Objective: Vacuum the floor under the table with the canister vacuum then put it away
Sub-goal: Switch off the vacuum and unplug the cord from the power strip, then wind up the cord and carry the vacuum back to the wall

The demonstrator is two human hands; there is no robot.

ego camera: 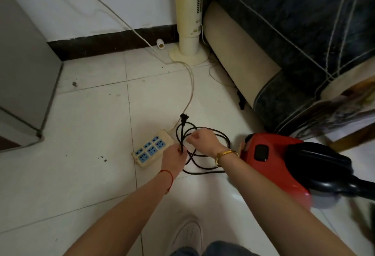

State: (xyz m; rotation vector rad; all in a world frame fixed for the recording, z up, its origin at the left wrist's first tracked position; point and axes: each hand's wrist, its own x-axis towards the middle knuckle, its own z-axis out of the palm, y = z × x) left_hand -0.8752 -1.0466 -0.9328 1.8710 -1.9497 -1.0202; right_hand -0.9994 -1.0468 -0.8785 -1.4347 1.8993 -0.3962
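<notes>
The canister vacuum (272, 166) sits on the tiled floor (91, 113) beside a power strip (151, 148). The left hand (174, 159) pinches its black cord (203, 154) below the plug (183, 118), and the right hand (203, 141) grasps the loops.

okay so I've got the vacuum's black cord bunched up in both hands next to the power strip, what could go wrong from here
1. The black cord lies in crossed loops between the left hand and right hand; pulling could knot it.
2. The plug sticks up free above the left hand's grip, so it may swing and strike the power strip.
3. Loops trail on the floor near the shoe, a possible trip hazard beside the red vacuum.
</notes>
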